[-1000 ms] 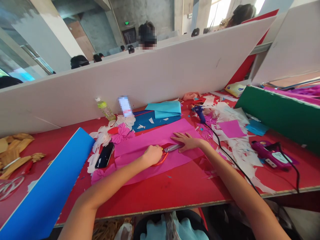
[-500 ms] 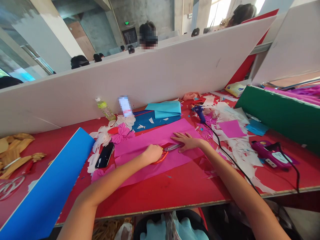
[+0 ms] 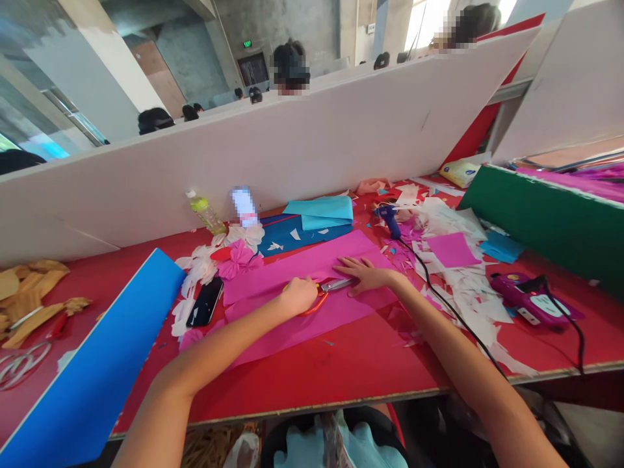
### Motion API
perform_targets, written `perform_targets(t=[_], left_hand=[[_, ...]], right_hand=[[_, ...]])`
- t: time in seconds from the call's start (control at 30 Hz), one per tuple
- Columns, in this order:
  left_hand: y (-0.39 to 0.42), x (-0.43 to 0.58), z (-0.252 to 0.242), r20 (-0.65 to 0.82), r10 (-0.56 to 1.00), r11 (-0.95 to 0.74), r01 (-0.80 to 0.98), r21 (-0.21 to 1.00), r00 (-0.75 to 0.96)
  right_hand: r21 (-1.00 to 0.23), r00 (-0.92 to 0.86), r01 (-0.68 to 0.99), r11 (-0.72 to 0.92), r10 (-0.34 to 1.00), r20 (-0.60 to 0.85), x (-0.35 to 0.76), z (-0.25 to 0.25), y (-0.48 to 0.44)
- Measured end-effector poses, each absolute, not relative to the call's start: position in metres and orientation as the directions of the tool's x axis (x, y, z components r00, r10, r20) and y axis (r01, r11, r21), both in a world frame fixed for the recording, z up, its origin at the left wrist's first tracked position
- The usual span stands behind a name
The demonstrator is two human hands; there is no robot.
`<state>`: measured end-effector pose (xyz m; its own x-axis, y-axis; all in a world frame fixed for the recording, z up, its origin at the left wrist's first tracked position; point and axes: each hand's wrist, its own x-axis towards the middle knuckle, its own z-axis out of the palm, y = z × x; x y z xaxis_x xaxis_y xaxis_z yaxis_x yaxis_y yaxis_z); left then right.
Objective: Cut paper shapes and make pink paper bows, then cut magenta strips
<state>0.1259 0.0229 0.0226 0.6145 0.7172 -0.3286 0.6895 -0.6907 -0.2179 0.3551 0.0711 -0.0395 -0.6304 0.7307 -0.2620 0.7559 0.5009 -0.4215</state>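
Observation:
A large sheet of pink crepe-like paper (image 3: 273, 331) lies on the red table, with a slit or edge running along its middle. My left hand (image 3: 298, 296) is closed round the orange and yellow handles of a pair of scissors (image 3: 335, 284). The blades point right, along the line in the paper, and look nearly closed. Flat on the paper by the blade tips, my right hand (image 3: 363, 275) presses down with its fingers spread. Pink and white paper flowers (image 3: 238, 259) sit left of the sheet.
A black phone (image 3: 205, 303), a drink bottle (image 3: 205, 213) and a lit phone (image 3: 244, 208) stand or lie at left. A blue board (image 3: 112, 364) and green board (image 3: 546, 227) flank the area. A glue gun (image 3: 389, 220), white scraps (image 3: 465, 286) and a purple device (image 3: 529, 302) are at right.
The scissors blades look slightly more closed than before, and my left hand has shifted very little. My right hand stays in place on the paper.

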Motion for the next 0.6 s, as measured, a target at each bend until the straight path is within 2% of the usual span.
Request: perform_targets(t=[0.1, 0.17, 0.6], left_hand=[[0.0214, 0.129, 0.0145, -0.301, 0.749, -0.662, 0.68, -0.316, 0.59], [0.0216, 0.1308, 0.0111, -0.292, 0.751, -0.66, 0.67, -0.339, 0.592], [0.0281, 0.1308, 0.0179, -0.314, 0.72, -0.694, 0.652, -0.307, 0.618]], right_hand=[[-0.417, -0.629, 0.759, 0.5, 0.728, -0.271, 0.3546, -0.0382, 0.0707], [-0.418, -0.629, 0.76, 0.499, 0.727, -0.276, 0.3545, -0.0372, 0.0703], [-0.419, -0.629, 0.757, 0.501, 0.732, -0.26, 0.3558, -0.0394, 0.0704]])
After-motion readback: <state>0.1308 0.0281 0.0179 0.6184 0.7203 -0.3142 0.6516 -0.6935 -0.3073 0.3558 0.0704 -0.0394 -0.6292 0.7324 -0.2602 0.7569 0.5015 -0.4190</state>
